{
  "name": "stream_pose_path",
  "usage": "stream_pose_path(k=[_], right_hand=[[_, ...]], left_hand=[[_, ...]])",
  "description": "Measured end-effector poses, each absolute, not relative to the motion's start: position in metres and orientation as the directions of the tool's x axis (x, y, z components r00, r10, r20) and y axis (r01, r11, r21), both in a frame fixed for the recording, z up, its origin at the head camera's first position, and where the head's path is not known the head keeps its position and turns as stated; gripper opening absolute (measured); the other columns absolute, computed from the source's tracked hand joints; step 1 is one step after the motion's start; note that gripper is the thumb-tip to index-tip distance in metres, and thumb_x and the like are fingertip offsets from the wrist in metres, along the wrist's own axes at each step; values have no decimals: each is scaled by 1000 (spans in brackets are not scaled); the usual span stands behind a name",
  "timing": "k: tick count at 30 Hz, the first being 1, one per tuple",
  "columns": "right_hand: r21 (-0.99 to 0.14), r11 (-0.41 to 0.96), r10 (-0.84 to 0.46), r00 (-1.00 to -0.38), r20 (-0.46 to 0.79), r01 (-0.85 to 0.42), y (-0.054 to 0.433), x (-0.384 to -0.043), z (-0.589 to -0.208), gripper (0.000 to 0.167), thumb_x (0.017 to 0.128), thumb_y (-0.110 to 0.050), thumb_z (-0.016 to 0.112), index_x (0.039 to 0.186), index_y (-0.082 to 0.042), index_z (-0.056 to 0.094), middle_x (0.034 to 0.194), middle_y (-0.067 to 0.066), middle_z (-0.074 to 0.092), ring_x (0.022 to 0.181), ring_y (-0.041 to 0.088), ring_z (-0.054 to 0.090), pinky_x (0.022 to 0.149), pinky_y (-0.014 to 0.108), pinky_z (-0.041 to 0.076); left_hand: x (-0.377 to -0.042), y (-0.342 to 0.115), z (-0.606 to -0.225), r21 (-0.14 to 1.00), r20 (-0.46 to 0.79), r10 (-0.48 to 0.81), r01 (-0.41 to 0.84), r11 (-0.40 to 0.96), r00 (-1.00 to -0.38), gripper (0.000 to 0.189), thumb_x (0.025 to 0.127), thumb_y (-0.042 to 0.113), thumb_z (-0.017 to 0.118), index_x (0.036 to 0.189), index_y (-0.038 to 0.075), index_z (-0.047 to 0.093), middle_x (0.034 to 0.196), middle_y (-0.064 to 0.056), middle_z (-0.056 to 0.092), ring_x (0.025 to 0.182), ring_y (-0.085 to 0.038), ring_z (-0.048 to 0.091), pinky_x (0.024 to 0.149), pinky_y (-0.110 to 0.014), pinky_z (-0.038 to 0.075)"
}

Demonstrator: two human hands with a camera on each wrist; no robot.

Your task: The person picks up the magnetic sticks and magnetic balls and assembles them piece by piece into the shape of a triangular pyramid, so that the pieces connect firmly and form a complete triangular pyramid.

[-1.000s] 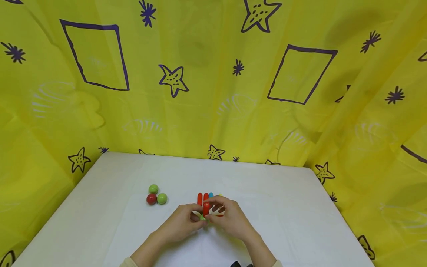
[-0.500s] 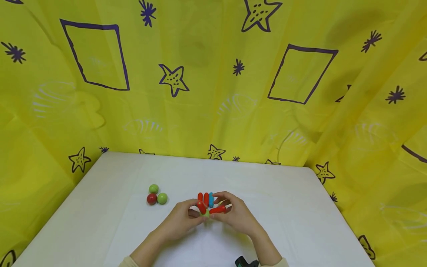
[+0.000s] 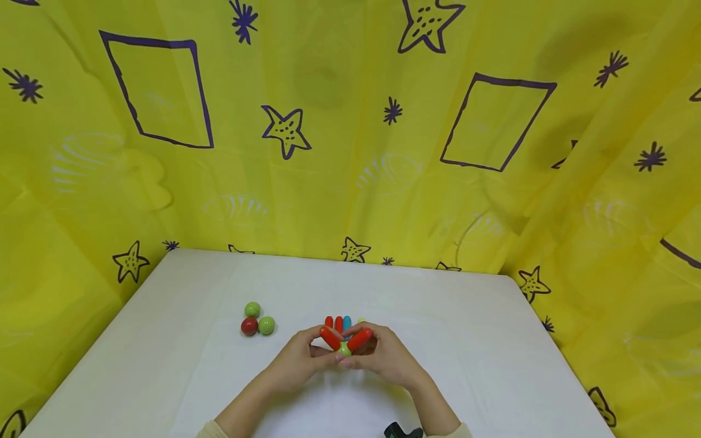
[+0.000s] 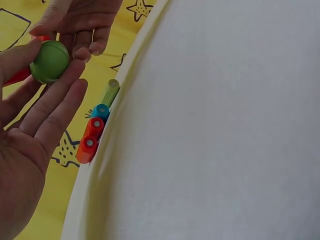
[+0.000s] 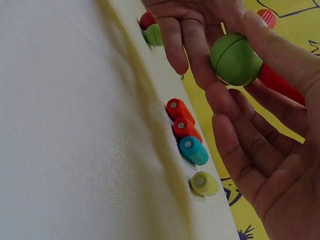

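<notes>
Close over the white table, both hands hold a small magnetic construction: a glossy green ball (image 3: 343,349) with two red magnetic rods rising from it in a V. My left hand (image 3: 296,364) pinches the left red rod (image 3: 329,338) between thumb and fingers, the thumb tip at the ball. On the other side, my right hand (image 3: 390,359) holds the right red rod (image 3: 359,339) under its thumb. The right wrist view shows the green ball (image 5: 232,61) with a seam round it, fingertips of both hands against it. Parts of both rods are hidden by the fingers.
Behind the hands lies a row of loose rods: two red (image 5: 179,110), a blue one (image 5: 194,151) and a pale yellow-green one (image 5: 205,184). Left of them sit two green balls (image 3: 266,325) and a red ball (image 3: 249,326). A black object (image 3: 402,431) is at the near edge.
The red rod in the left hand has tilted left from near upright, and the right one now angles up, forming a V. The right hand has moved in against the ball.
</notes>
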State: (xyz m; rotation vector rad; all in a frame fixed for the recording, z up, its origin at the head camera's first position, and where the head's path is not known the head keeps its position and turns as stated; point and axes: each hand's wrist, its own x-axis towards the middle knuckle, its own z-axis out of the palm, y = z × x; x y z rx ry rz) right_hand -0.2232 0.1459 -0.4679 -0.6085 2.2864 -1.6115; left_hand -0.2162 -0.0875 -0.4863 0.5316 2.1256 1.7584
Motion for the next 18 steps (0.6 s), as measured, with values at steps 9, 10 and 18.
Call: stream_pose_path(k=[9,10,18], right_hand=[[-933,312,-462,-887,15,-178,145,-220,-469,40,84,-26,88,117,-13,71,99,6,72,84,15,70,77,24,57],[-932,314,-459,-888,18,-181,146,-220,-468,40,84,-25,88,118,-12,71,99,6,72,84,15,69,77,24,57],[-917,346,-466,-884,16,-199,147,-221,-466,32,86,-19,86,110,-5,71,100,9,73,84,15,68,75,23,57]], left_hand=[[-214,-87,-490,990,-23,489,50,134,-872,41,96,35,74,128,11,65,117,-7,76,101,-19,77,84,-27,57],[-215,-87,-490,988,-13,485,63,140,-874,38,96,35,74,126,12,66,117,-6,75,101,-19,77,84,-27,57],[-220,-87,-490,967,59,449,163,197,-892,21,96,30,76,110,16,73,108,-1,72,97,-15,70,87,-22,56]])
